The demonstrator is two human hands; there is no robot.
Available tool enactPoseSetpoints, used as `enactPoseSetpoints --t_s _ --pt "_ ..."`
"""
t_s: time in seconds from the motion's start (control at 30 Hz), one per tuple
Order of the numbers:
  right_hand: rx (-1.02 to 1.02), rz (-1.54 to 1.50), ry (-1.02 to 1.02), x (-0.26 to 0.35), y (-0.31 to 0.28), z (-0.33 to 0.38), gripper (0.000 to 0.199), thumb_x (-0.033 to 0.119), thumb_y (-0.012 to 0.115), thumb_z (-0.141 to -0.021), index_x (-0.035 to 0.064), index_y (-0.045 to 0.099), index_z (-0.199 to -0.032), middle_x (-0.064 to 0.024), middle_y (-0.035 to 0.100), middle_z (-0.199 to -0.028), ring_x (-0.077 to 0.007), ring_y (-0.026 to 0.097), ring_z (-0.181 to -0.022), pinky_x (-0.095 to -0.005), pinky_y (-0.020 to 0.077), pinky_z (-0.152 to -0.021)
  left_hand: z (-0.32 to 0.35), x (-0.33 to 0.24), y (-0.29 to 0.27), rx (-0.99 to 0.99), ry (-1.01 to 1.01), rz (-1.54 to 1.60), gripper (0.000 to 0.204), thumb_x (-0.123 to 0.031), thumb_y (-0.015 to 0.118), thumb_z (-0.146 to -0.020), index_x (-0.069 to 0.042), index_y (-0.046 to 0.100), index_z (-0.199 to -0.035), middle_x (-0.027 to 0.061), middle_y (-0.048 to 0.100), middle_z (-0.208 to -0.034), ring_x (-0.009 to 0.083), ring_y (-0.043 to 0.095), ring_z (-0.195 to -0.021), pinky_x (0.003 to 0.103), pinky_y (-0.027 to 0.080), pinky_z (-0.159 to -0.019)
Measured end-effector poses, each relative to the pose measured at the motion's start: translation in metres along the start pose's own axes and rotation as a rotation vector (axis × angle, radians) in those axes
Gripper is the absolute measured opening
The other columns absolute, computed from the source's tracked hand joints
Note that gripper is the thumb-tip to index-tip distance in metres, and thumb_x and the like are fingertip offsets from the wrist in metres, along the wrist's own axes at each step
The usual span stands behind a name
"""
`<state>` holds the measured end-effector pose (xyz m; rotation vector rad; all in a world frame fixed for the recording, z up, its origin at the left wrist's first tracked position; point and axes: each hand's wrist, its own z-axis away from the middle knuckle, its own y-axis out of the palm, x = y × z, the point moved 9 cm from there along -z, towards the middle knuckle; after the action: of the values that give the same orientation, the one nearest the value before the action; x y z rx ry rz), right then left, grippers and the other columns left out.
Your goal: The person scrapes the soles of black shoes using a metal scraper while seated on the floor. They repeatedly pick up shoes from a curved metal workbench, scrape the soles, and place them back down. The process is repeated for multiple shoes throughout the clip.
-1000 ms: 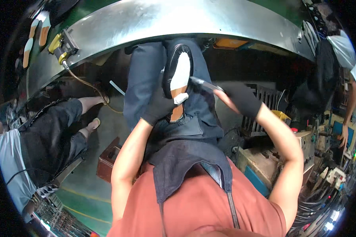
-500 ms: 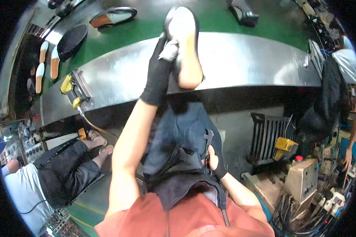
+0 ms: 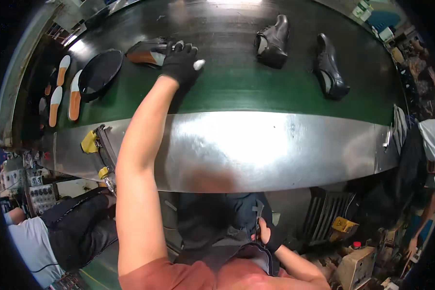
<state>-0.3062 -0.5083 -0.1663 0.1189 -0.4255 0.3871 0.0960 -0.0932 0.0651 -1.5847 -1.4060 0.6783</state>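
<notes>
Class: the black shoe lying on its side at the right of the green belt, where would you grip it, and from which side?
Grip the black shoe around its open collar, coming from above on the near side: it lies on its side, the opening faces up, nothing beside it.

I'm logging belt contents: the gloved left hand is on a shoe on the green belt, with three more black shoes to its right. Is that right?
Not quite. The head view shows only two black shoes to the right, one nearer the middle and one farther right. The rest holds: the gloved left hand is on a shoe on the green belt.
</notes>
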Motion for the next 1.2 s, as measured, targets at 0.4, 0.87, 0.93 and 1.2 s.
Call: enactPoseSetpoints --t_s 0.4,0.87,0.93,1.2 --pt "-0.015 -0.035 0.017 -0.004 0.002 -0.003 0.073 0.062 0.032 -0.091 -0.0041 0.062 -0.097 -0.0165 0.063 -0.068 -0.0228 0.063 -0.054 -0.0315 0.0523 -0.052 0.112 0.075 0.009 -0.231 -1.056 0.308 0.085 -0.026 0.068 -0.07 0.001 0.026 -0.139 0.0274 0.04 -0.134 0.0408 0.042 -0.122 0.043 0.035 -0.102" --pt "0.017 -0.077 -0.022 -0.019 0.002 -0.002 0.071 0.063 0.029 -0.091 0.0006 0.057 -0.108 -0.0146 0.062 -0.067 -0.023 0.061 -0.051 -0.0322 0.0512 -0.051 0.023 0.02 0.031 0.199 -1.009 1.18 0.05 -0.035 0.065 -0.082 0.002 0.056 -0.115 0.0172 0.064 -0.101 0.0296 0.061 -0.093 0.038 0.048 -0.078" --pt "0.035 -0.08 -0.019 -0.024 0.002 0.002 0.076 0.066 0.029 -0.089 0.0014 0.047 -0.127 -0.0165 0.061 -0.066 -0.0233 0.059 -0.049 -0.0351 0.0513 -0.052 0.023 -0.006 -0.047 -0.327 -0.58 1.307 0.039 -0.018 0.06 -0.085 -0.001 0.051 -0.119 0.0118 0.06 -0.092 0.0211 0.06 -0.079 0.033 0.05 -0.063" --pt "-0.016 -0.05 -0.22 -0.021 -0.002 0.039 0.076 0.069 0.035 -0.086 -0.0039 0.057 -0.094 -0.0183 0.061 -0.065 -0.0248 0.062 -0.056 -0.0336 0.0521 -0.057 0.293 -0.161 -0.029 0.193 -0.179 1.291 0.03 -0.002 0.044 -0.091 0.0 0.049 -0.121 0.0123 0.058 -0.113 0.0205 0.062 -0.097 0.028 0.05 -0.085"
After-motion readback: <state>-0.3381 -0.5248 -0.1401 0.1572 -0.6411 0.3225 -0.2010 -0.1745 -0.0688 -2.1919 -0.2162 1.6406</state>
